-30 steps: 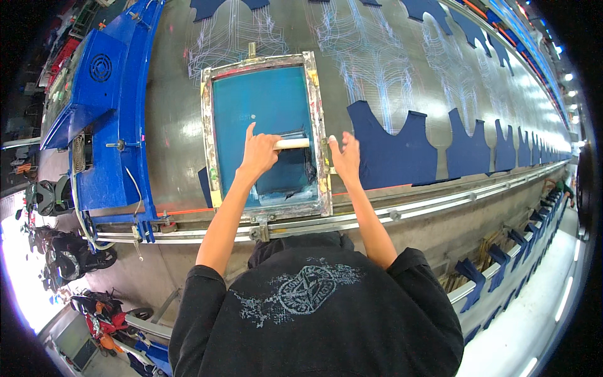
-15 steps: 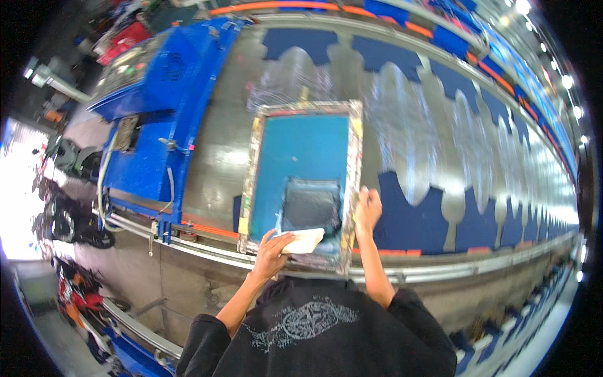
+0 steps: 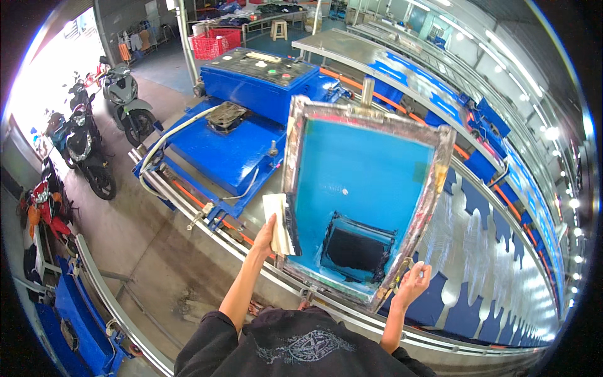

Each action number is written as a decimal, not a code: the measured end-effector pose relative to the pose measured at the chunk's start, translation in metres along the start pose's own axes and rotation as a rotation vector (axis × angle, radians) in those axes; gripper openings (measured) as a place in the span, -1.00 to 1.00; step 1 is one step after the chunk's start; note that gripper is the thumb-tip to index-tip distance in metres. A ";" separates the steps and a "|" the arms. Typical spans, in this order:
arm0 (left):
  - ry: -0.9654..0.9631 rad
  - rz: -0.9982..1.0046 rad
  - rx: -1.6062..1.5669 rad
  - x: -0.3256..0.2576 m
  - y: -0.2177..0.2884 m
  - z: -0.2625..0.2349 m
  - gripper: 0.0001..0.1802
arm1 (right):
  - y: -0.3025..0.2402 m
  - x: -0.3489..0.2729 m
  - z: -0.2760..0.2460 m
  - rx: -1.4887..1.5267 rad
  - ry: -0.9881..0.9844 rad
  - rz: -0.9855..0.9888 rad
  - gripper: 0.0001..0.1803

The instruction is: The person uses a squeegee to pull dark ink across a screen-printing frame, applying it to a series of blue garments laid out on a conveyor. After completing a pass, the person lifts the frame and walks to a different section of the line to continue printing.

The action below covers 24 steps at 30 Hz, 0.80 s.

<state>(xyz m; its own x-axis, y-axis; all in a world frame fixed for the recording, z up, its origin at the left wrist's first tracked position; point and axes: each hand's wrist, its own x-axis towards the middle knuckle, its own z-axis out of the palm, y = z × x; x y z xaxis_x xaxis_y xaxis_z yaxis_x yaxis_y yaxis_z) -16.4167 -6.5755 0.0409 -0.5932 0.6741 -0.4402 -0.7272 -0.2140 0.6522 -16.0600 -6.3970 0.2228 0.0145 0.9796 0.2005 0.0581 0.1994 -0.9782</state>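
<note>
A screen-printing frame point(image 3: 370, 115) with blue mesh is in front of me, tilted, its worn rim smeared with ink. In its lower part, a dark square patch of ink point(image 3: 357, 250) lies on the mesh. My left hand point(image 3: 265, 237) is closed on a squeegee point(image 3: 281, 224) with a pale wooden handle and a dark, inky edge. The squeegee stands upright against the frame's left rim. My right hand point(image 3: 411, 284) is closed at the frame's lower right edge; its fingertips are partly hidden.
A long metal printing table point(image 3: 468, 220) with dark blue fabric pieces runs off to the right. Left of the frame stands a blue machine point(image 3: 251, 85) with a hose. Motorbikes point(image 3: 122, 94) are parked on the floor at the left. A red crate point(image 3: 215, 44) is farther back.
The frame has come up off the table and tilted, shifting right in view. The squeegee went from the mesh's lower end to the left rim. My view has turned.
</note>
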 end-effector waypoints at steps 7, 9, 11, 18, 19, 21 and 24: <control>0.335 0.543 0.233 -0.133 0.239 -0.136 -0.09 | -0.067 -0.151 0.142 0.246 -0.469 0.032 -0.68; 0.609 0.594 0.329 -0.197 0.303 -0.198 -0.32 | -0.074 -0.210 0.170 0.228 -0.847 0.110 -0.71; 0.804 0.518 0.360 -0.283 0.339 -0.257 -0.36 | -0.080 -0.251 0.185 0.190 -1.246 0.132 -0.72; 0.916 0.558 0.138 -0.565 0.234 -0.360 -0.13 | -0.074 -0.315 0.226 0.095 -2.207 -0.149 -0.65; 1.093 0.536 0.124 -0.588 0.202 -0.357 -0.08 | -0.072 -0.320 0.235 0.126 -2.321 -0.178 -0.65; 1.261 0.533 0.043 -0.623 0.139 -0.337 -0.14 | -0.066 -0.326 0.253 0.273 -2.400 -0.169 -0.66; 1.608 0.564 0.082 -0.645 0.061 -0.296 -0.07 | -0.051 -0.325 0.312 0.427 -2.623 -0.308 -0.69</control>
<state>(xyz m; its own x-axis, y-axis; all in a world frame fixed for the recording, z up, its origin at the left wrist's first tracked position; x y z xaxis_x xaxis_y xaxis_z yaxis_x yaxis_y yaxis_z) -16.1807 -7.2328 0.1815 -0.5141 -0.8175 -0.2597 -0.3325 -0.0892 0.9389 -16.3792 -6.7174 0.1910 -0.4380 -0.8866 0.1488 -0.2345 -0.0471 -0.9710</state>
